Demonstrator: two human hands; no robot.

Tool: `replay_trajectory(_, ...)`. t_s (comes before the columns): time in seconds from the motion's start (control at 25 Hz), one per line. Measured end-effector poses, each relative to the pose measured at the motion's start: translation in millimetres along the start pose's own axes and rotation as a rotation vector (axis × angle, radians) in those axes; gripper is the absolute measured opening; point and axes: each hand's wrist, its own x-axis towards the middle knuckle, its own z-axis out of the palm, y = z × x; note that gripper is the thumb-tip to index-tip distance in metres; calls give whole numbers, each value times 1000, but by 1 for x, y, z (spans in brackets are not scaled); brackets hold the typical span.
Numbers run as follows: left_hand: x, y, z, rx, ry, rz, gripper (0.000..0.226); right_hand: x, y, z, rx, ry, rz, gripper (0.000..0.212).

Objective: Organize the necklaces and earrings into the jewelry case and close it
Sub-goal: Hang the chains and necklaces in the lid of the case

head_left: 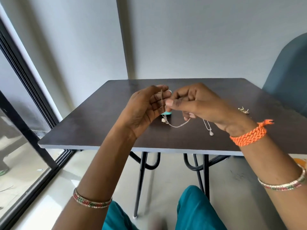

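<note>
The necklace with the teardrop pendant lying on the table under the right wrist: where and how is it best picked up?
Probably by its chain just above the pendant, pinched from above. The teardrop-pendant necklace lies flat on the table, so only its top side is open, and the thin chain suits a fingertip pinch. Both the right hand and the left hand are busy holding another necklace.

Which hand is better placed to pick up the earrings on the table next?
Right. The earrings lie on the table just beyond the right hand, while the left hand is farther off. Both hands hold the necklace now.
</note>
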Motion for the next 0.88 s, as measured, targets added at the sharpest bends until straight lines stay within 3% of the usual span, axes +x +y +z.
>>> replay_trajectory(0.32,-26,1,5,83,-172,-70,21,-9,-16,1,53,91,-63,18)
replay_trajectory(0.64,-42,2,-4,-16,-145,-97,11,-7,-10,2,139,254,11,28)
replay_trajectory(0.88,-43,5,-16,-121,-55,-75,6,-15,-15,23,123,67,108,21)
